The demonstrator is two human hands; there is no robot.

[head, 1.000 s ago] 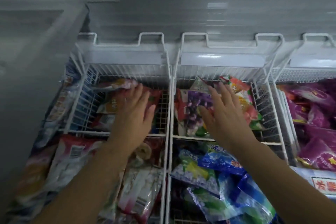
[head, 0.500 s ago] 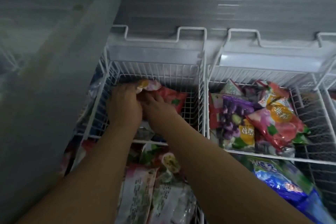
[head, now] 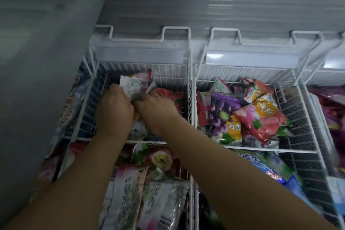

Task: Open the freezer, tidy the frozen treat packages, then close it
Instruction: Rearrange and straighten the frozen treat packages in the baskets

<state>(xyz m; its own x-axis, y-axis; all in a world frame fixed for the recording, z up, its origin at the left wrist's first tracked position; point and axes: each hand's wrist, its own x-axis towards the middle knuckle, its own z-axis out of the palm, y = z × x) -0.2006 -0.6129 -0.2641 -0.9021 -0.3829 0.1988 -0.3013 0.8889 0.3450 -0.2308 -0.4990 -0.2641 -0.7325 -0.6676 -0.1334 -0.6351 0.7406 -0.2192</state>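
The chest freezer stands open, with white wire baskets inside. Both my hands are in the far-left basket (head: 188, 84). My left hand (head: 113, 108) and my right hand (head: 156, 108) together grip a silvery-pink treat package (head: 134, 86), lifted on end against the basket's back. A red package (head: 173, 99) lies just right of my right hand. More wrappers under my hands are mostly hidden.
The neighbouring basket (head: 291, 99) holds purple, pink and orange packages (head: 252, 115). Nearer me lie white-and-pink packs (head: 134, 192) and blue packs (head: 270, 170). The grey freezer wall (head: 37, 80) stands at left, purple bags (head: 334, 117) at far right.
My right hand left the middle basket and joined my left hand in the left basket. Together they have raised a silvery-pink package upright. The view has shifted left.
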